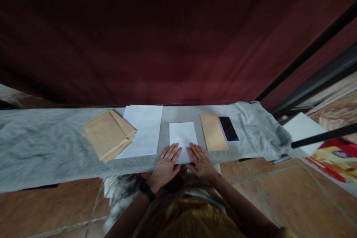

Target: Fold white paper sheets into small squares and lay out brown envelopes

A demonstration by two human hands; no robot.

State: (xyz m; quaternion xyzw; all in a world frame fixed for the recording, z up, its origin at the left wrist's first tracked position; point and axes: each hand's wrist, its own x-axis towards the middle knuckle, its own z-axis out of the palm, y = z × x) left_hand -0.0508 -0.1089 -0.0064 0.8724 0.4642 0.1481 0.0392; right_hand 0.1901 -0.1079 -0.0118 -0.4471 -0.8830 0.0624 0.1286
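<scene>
A white sheet of paper point(182, 134), seemingly folded to a smaller size, lies flat at the near middle of the cloth-covered bench. My left hand point(166, 161) rests on its lower left edge with the fingers stretched out. Across from it, my right hand point(201, 160) lies flat over the lower right edge, fingers extended. Neither hand grips anything. To the right is a brown envelope point(213, 132). Left of the folded paper sits a stack of larger white sheets point(145, 128), partly covered by a loose pile of brown envelopes point(108, 134).
A phone point(228, 129) in a pale purple case lies beyond the single envelope. Grey cloth point(41, 141) covers the narrow bench. A dark red curtain point(167, 44) hangs behind it. At right are black bars point(323, 135) and a colourful box point(338, 160) above the tiled floor.
</scene>
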